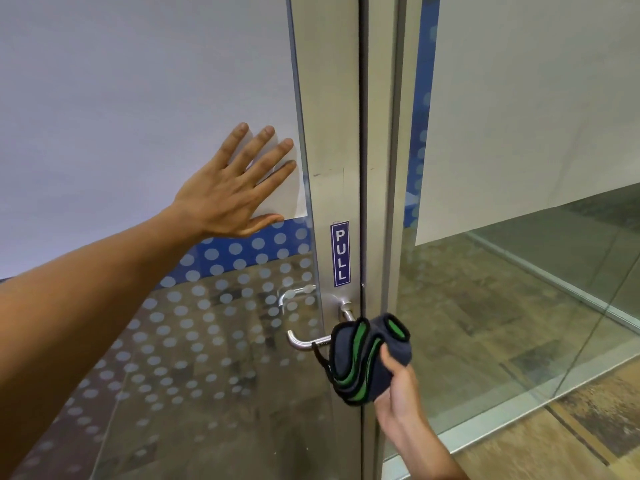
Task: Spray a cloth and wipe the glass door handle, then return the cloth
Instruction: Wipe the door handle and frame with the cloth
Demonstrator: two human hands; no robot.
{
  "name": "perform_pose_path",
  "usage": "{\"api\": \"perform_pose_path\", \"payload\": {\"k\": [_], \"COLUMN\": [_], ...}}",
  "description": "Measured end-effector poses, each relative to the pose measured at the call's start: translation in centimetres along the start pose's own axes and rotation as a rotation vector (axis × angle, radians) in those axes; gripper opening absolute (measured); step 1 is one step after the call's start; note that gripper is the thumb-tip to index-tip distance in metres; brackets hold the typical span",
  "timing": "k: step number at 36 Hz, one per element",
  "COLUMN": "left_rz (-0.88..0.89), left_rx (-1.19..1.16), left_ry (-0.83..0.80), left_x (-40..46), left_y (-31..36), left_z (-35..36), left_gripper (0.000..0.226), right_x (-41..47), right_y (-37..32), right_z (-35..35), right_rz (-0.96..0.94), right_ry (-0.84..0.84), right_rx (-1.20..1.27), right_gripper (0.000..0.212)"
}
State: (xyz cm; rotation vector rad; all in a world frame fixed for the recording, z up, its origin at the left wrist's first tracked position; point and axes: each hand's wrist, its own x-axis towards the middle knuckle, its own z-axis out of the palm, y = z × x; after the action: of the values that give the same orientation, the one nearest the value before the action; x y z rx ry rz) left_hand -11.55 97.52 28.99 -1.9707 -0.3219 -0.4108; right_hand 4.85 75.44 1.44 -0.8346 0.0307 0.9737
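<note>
A silver lever handle (304, 342) juts from the metal stile of the glass door (332, 188). My right hand (398, 389) grips a folded dark grey cloth with green stripes (363, 362) and holds it against the handle's inner end, near the stile. My left hand (235, 188) lies flat with spread fingers on the white-papered glass pane, above and left of the handle. A second lever (294, 296) shows through the glass on the door's far side.
A blue PULL sticker (341, 253) sits on the stile above the handle. Frosted dots cover the lower glass (194, 341). To the right stands a fixed glass panel (519, 306) over brown patterned flooring. No spray bottle is in view.
</note>
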Motion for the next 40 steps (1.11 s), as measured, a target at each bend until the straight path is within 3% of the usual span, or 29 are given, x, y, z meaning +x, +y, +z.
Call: {"api": "perform_pose_path", "payload": {"k": [7,13,16,24,27,31,34,37,40], "left_rz": [-0.001,-0.002,-0.001,0.0,-0.003,-0.003,-0.002,-0.003,-0.008], "left_rx": [0.002,0.012,0.02,0.02,0.015,0.018,0.027,0.03,0.025], "left_ry": [-0.002,-0.006,-0.003,-0.021,-0.02,-0.025,-0.028,-0.024,-0.024], "left_x": [0.0,0.0,0.0,0.1,0.1,0.1,0.1,0.1,0.1], "left_y": [0.0,0.0,0.1,0.1,0.0,0.1,0.1,0.1,0.1], "left_z": [0.2,0.3,0.4,0.2,0.3,0.3,0.3,0.3,0.2], "left_gripper": [0.093,0.093,0.093,0.094,0.094,0.094,0.095,0.095,0.095], "right_x": [2.9,3.0,3.0,2.3,1.1,-0.2,-0.7,-2.0,-3.3], "right_y": [-0.4,1.9,3.2,6.5,8.5,10.4,10.4,9.8,8.6], "right_z": [3.4,6.6,7.1,7.7,8.2,9.2,8.6,6.1,3.6], "right_rz": [-0.12,-0.289,-0.323,-0.149,-0.056,0.06,0.114,0.156,0.123], "right_ry": [0.037,0.175,0.231,0.297,0.256,0.195,0.119,-0.111,-0.348], "right_rx": [-0.397,-0.764,-0.752,-0.415,-0.389,-0.32,-0.357,-0.563,-0.729], "right_gripper": [0.026,0.048,0.054,0.053,0.048,0.064,0.064,0.059,0.071]}}
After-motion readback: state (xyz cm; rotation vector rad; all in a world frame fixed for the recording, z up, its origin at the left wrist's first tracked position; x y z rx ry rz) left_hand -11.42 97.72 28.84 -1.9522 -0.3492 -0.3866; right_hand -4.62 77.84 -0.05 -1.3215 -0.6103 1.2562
